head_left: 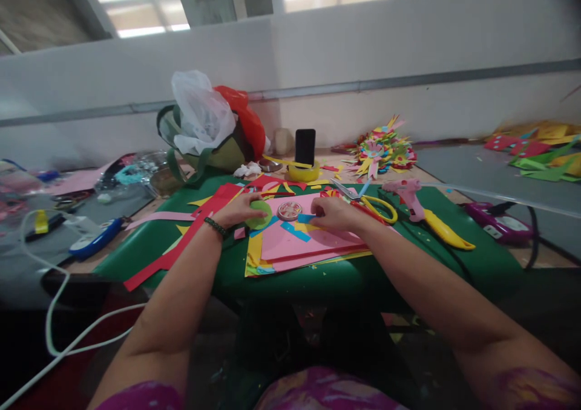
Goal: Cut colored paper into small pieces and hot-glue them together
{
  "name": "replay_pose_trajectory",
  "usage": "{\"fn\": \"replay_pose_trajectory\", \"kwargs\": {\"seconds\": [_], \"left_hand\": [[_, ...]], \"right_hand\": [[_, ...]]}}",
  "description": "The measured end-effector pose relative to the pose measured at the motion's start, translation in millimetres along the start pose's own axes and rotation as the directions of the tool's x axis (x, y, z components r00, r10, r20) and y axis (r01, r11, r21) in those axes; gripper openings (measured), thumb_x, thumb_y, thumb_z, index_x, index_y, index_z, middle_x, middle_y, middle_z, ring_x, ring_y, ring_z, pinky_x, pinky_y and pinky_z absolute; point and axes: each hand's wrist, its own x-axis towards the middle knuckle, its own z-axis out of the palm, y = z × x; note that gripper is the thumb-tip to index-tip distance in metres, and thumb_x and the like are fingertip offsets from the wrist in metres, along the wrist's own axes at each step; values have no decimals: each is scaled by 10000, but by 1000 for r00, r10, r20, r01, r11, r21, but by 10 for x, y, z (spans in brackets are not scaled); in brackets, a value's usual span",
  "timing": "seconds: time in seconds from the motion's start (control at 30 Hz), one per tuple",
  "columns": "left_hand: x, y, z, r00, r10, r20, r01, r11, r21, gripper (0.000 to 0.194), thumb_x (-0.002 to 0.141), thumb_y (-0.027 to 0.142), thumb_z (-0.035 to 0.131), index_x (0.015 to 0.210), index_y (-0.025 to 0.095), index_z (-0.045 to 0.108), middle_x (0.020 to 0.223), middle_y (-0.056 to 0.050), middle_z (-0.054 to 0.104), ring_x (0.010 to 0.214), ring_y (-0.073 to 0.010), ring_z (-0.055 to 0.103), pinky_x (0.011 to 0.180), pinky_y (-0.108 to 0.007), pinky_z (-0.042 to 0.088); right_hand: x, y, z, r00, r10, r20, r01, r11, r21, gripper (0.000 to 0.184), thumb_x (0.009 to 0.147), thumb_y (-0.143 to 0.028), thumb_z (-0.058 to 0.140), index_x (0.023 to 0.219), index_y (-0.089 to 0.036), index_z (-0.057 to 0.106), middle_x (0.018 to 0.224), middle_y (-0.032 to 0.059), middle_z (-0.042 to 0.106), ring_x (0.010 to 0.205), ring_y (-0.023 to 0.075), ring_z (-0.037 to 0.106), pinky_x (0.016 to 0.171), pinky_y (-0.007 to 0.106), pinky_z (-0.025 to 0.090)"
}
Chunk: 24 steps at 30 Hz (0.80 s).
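My left hand [236, 209] has its fingers closed on the edge of a round, light green disc [258, 215], just left of a stack of pink paper [290, 248]. The fingers of my right hand [334, 213] pinch the end of a blue paper strip [305, 218] above the stack. Between both hands, a small round case [289, 211] with a clear top lies on the paper. Loose blue strips [296, 231] are scattered in front of it. Yellow-handled scissors [380, 209] lie right behind my right hand, their blades pointing away.
On the green tabletop [458, 216] are a pink glue gun [408, 197] at right and red paper strips [190, 240] at left. Behind stand a phone [305, 146] by a yellow tape roll [303, 172], a bag [222, 147] and a paper-flower bundle [382, 151]. Power strips [96, 237] lie beside.
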Motion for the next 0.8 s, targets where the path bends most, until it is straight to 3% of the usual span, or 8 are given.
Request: {"fn": "replay_pose_trajectory", "kwargs": {"seconds": [0.23,0.33,0.4,0.47,0.53,0.57,0.7,0.8], "left_hand": [[113,-142,2,956,90,-280,-67,994,90,464,638,449,716,981,142,656,893,-54,650,836,-223,591,758,-342,486],[140,-111,48,870,199,-451,-95,965,243,352,675,387,727,940,160,682,955,-88,657,975,-264,578,895,-399,461],[120,-18,73,819,280,-500,-130,941,314,280,717,364,711,917,169,696,1004,-106,660,1037,-273,568,944,-405,435],[76,121,94,855,328,-401,-201,924,326,242,772,357,668,908,161,706,976,-110,679,979,-252,598,889,-367,452],[26,283,124,929,347,-128,-285,893,347,236,794,364,642,887,163,723,907,-96,704,867,-222,620,784,-316,460],[7,366,149,942,337,-3,-312,875,371,233,793,373,638,875,175,732,884,-85,711,821,-209,619,733,-294,448],[16,649,353,904,342,255,-423,800,426,186,787,339,628,759,179,719,753,-51,682,702,-166,584,664,-256,402],[94,757,564,912,316,262,-408,774,484,184,793,303,601,758,157,708,819,-83,649,734,-194,578,681,-287,409]], "right_hand": [[95,119,-14,995,27,-95,-15,992,129,126,801,-215,659,904,-172,717,770,10,707,680,133,618,595,206,429],[116,121,-2,992,37,-123,-18,988,154,130,811,-226,661,901,-169,735,755,6,711,679,133,626,588,205,431],[121,115,15,990,39,-136,-17,987,160,139,814,-230,666,916,-172,742,728,-2,706,654,127,623,573,202,425],[125,115,31,988,40,-152,-16,988,153,138,818,-225,667,922,-177,745,714,-5,704,633,125,617,563,204,417],[129,127,38,984,42,-171,-19,990,137,130,811,-204,671,914,-188,748,720,0,709,637,132,614,570,214,411],[132,136,39,983,44,-181,-21,992,128,133,803,-190,675,913,-194,750,730,5,714,651,140,617,582,220,412],[142,167,27,976,50,-214,-25,993,118,181,752,-155,711,923,-198,749,818,36,735,726,169,632,642,243,436],[132,178,-17,962,58,-268,-24,991,131,121,773,-171,690,881,-175,744,859,56,734,756,174,630,670,251,446]]}}
